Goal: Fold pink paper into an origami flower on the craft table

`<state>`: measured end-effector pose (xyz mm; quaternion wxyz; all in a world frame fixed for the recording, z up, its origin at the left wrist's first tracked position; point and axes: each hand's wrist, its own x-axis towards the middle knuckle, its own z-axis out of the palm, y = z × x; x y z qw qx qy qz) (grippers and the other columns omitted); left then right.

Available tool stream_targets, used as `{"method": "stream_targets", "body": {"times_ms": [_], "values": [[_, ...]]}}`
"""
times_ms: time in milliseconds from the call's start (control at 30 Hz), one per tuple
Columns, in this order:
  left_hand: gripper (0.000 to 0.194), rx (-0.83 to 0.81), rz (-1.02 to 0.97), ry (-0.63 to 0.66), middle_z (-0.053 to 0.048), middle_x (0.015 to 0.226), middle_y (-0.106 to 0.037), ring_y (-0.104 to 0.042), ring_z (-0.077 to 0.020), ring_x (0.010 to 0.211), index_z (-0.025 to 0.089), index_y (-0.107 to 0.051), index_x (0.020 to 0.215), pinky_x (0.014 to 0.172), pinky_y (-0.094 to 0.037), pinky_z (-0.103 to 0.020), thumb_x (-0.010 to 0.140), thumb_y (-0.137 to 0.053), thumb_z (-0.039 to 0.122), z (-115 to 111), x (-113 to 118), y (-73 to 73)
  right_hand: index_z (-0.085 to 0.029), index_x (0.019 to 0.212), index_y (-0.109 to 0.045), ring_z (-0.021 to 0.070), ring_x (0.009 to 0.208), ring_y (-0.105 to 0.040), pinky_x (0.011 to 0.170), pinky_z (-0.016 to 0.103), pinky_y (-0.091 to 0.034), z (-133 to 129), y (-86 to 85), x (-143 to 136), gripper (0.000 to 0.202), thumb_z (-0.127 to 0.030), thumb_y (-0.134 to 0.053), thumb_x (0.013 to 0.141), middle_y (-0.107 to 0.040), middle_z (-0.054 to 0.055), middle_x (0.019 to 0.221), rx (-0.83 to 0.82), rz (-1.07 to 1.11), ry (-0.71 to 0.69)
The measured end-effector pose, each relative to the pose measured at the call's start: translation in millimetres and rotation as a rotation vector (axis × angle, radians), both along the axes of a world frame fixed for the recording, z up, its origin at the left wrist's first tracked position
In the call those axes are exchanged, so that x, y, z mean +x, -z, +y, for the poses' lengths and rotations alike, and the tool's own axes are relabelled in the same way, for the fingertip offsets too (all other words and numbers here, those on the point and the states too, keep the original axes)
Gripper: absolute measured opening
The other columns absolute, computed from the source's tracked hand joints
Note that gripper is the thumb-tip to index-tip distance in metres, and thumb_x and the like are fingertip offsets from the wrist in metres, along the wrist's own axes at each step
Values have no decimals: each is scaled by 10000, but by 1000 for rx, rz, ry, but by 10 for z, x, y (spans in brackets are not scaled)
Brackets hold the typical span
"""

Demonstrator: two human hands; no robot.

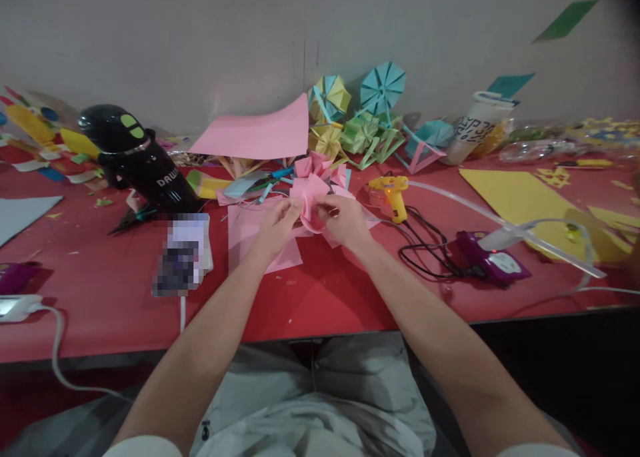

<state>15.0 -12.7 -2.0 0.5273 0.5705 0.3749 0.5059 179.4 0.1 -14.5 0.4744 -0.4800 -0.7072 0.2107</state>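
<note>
A curled pink paper piece [309, 200] is held between both hands above the red table [320, 297]. My left hand [279, 225] pinches its left side, fingers closed. On its right side my right hand [344, 218] is closed with the fingertips at the paper. More folded pink paper [320, 166] stands just behind the held piece. Flat pink sheets [243, 240] lie under and beside my left hand. A yellow glue gun [393, 194] rests to the right of my right hand.
A black bottle [150, 164] and a phone [184, 254] are on the left. Folded paper fans [383, 87] stand at the wall. To the right are a white cup [477, 127], a yellow sheet [530, 210], a purple power strip [493, 260] and cables.
</note>
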Motion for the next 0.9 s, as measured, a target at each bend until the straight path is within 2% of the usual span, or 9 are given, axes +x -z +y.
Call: {"method": "stream_targets", "body": {"times_ms": [133, 333, 500, 600, 767, 900], "values": [[192, -6, 104, -105, -15, 792, -597, -580, -133, 731, 177, -620, 774, 663, -499, -252, 718, -718, 332, 1, -10, 3, -197, 851, -750, 181, 778, -629, 723, 310, -488, -32, -49, 11, 204, -150, -554, 822, -711, 51, 866, 112, -138, -55], [109, -96, 112, -111, 20, 678, -572, -563, -105, 622, 179, -609, 771, 592, -508, -232, 676, -662, 173, 22, -25, 63, -191, 936, -747, 171, 769, -633, 730, 302, -495, -51, -80, -18, 176, -220, -591, 860, -727, 64, 906, 92, -153, -50], [40, -154, 131, -119, 35, 604, -560, -540, -94, 549, 185, -604, 707, 596, -525, -251, 703, -641, 201, 10, -15, 47, -193, 854, -734, 175, 796, -636, 741, 299, -495, -66, -85, -47, 130, -227, -608, 844, -733, 55, 895, 62, -123, -47], [100, -143, 152, -112, 24, 595, -569, -548, -101, 554, 181, -608, 671, 601, -523, -254, 724, -643, 259, 4, -18, 44, -196, 819, -729, 166, 767, -622, 718, 290, -489, -75, -89, -58, 134, -231, -602, 845, -725, 46, 854, 46, -103, -62], [137, -129, 142, -102, 21, 588, -571, -546, -107, 546, 184, -622, 663, 592, -513, -259, 717, -662, 303, -3, -20, 49, -197, 827, -730, 165, 786, -620, 728, 290, -484, -77, -89, -55, 134, -233, -603, 845, -722, 49, 870, 44, -82, -77], [103, -137, 110, -148, 17, 578, -572, -540, -108, 534, 184, -624, 627, 573, -495, -251, 703, -639, 253, -8, -7, 37, -208, 889, -741, 163, 792, -614, 734, 292, -488, -88, -89, -60, 146, -242, -603, 858, -711, 52, 893, 59, -104, -103]]}}
